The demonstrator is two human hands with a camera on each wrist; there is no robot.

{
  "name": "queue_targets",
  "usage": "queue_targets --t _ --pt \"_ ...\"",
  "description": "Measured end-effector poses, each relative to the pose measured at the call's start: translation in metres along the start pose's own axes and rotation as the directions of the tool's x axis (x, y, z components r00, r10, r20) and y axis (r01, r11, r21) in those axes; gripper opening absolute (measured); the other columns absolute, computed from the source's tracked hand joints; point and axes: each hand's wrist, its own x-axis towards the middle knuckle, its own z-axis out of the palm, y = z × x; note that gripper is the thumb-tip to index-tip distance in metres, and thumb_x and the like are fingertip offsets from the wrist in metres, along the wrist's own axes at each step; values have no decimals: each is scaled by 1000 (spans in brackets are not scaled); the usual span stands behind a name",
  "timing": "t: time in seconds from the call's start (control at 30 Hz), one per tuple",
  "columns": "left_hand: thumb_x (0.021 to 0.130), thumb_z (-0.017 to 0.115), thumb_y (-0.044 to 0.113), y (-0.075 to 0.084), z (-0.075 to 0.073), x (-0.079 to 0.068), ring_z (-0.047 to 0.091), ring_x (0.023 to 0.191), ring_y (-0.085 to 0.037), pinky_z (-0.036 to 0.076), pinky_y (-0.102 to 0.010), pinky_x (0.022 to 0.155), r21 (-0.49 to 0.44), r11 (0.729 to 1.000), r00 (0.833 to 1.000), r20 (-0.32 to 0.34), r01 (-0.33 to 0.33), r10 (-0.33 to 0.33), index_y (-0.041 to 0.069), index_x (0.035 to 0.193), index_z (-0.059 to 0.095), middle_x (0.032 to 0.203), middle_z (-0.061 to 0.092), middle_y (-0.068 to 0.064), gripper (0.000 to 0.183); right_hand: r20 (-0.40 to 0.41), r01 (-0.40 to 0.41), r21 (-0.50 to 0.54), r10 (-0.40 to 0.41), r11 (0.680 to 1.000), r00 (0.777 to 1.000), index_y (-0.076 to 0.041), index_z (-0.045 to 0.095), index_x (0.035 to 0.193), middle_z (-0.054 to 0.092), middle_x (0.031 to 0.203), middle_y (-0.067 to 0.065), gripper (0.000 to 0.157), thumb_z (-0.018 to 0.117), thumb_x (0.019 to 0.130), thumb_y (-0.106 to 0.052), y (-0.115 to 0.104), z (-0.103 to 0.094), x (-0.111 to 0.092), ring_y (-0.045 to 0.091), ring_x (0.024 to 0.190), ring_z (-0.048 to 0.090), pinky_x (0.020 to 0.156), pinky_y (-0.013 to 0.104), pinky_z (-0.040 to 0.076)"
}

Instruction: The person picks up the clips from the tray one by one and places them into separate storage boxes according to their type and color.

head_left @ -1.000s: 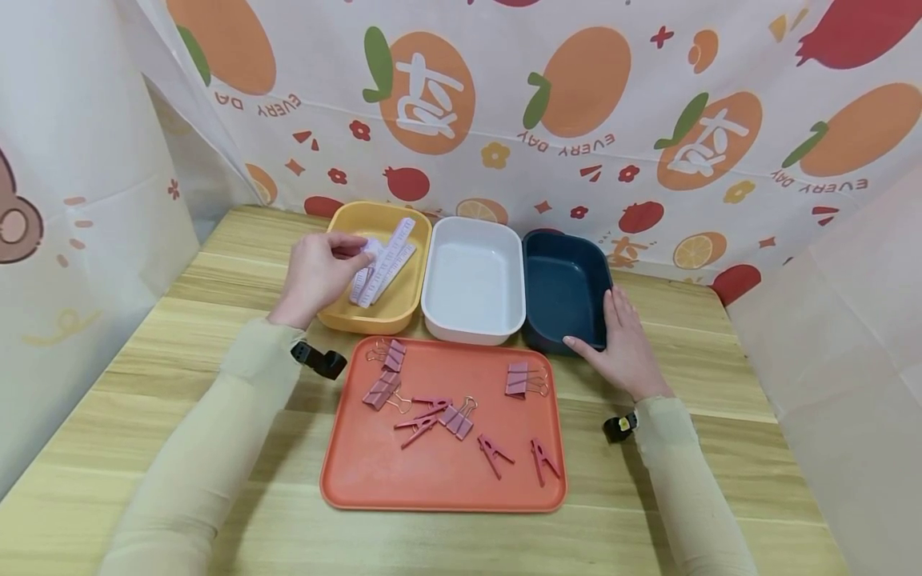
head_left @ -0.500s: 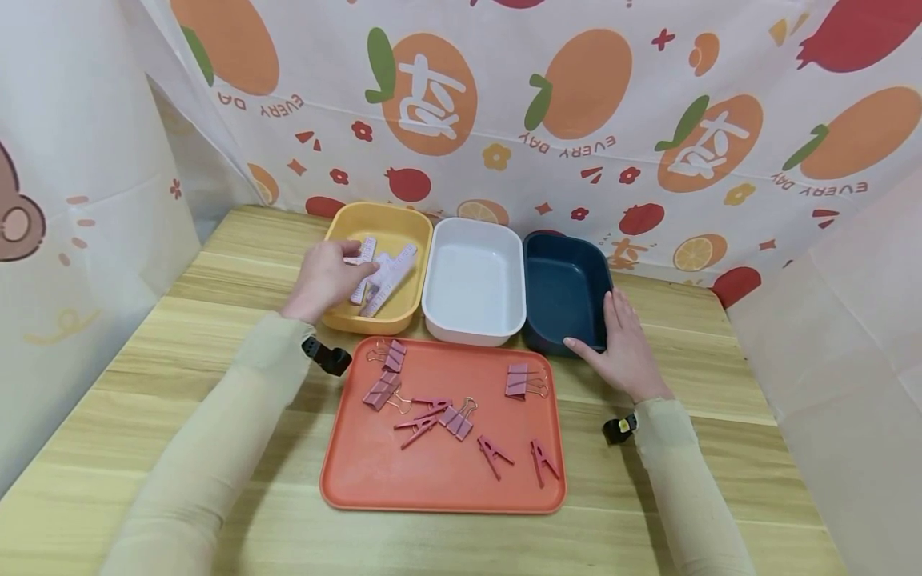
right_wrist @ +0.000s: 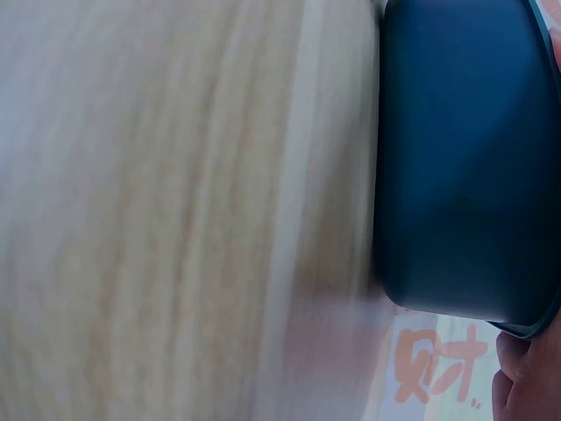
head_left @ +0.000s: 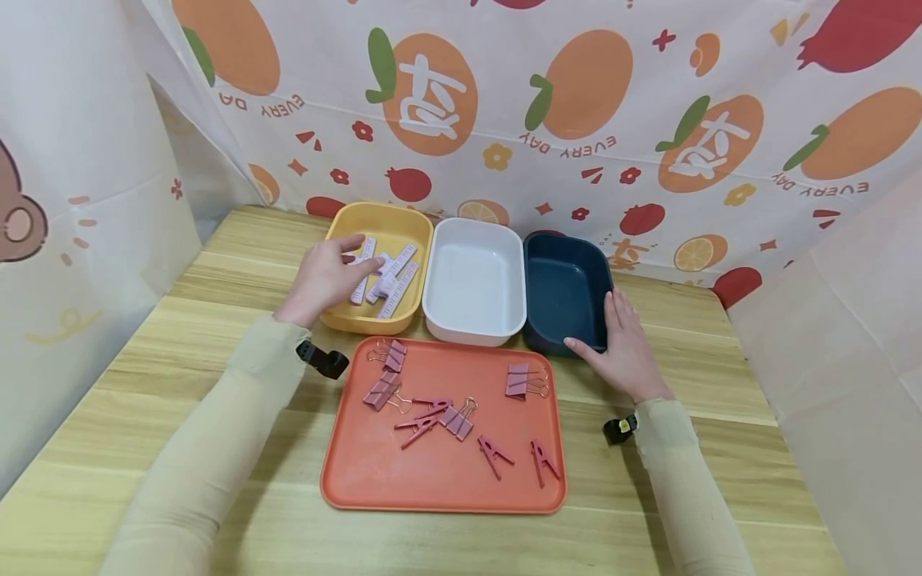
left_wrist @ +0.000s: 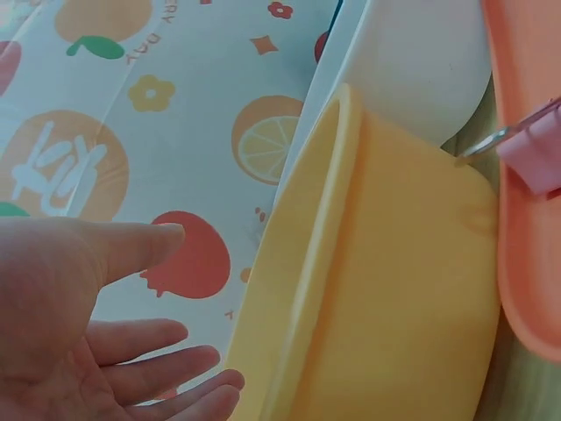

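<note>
My left hand [head_left: 327, 276] is above the left side of the yellow bin [head_left: 344, 320], thumb and fingers spread apart with nothing between them; the left wrist view shows the empty hand [left_wrist: 131, 333] beside the bin's rim. Beneath it in the bin lie several lilac ruler-marked clips [head_left: 398, 290], partly hidden by the fingers. My right hand [head_left: 623, 348] rests against the dark blue bin [head_left: 565, 292], fingers straight along its right wall and thumb at the near rim. In the right wrist view, fingers show at the edge of that bin [right_wrist: 465, 167].
A white bin [head_left: 475, 276] stands between the yellow and blue ones. In front, an orange tray [head_left: 403, 488] carries several mauve binder clips [head_left: 517, 380] and several red clothespins [head_left: 494, 456]. Behind the bins hangs a fruit-print cloth [head_left: 504, 96].
My left hand has let go of a lilac clip, which now lies with the others in the yellow bin, and its fingers have spread. The right hand has stayed on the blue bin.
</note>
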Motion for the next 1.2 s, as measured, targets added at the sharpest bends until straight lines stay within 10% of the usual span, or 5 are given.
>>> queue_targets --t 1.2 --pt "96 72 34 23 3 -31 57 125 -39 47 -53 102 -20 985 985 -32 -172 172 2 144 56 144 56 -16 60 13 -14 -6 15 1000 1000 0 5 162 -2 169 14 116 56 89 -75 -3 -3 0 28 154 -3 122 50 5"
